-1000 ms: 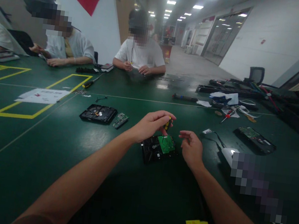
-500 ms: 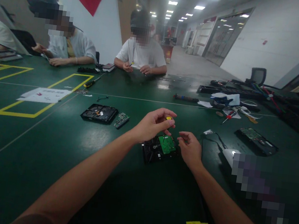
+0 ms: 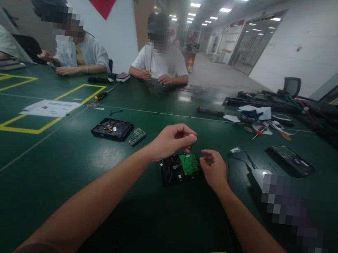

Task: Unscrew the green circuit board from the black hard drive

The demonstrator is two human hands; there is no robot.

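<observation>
My left hand (image 3: 177, 141) is closed around the yellow handle of a small screwdriver (image 3: 191, 137). Its thin shaft points down at the green circuit board (image 3: 191, 165) on a black hard drive (image 3: 171, 174), which lies flat on the table. Part of the drive's far edge is hidden behind this hand. Just right of the drive, my right hand (image 3: 214, 167) hovers with loosely bent fingers, thumb and forefinger apart, and nothing visible between them.
Another hard drive (image 3: 112, 128) and a loose circuit board (image 3: 137, 137) lie to the left. At right are a third drive (image 3: 291, 160), a power strip (image 3: 262, 176) with a cable, and a red-handled screwdriver (image 3: 259, 132). Co-workers sit across the green table (image 3: 108, 210).
My left fingers have turned and closed further over the screwdriver handle, covering more of its yellow top. My right hand stays nearly where it was.
</observation>
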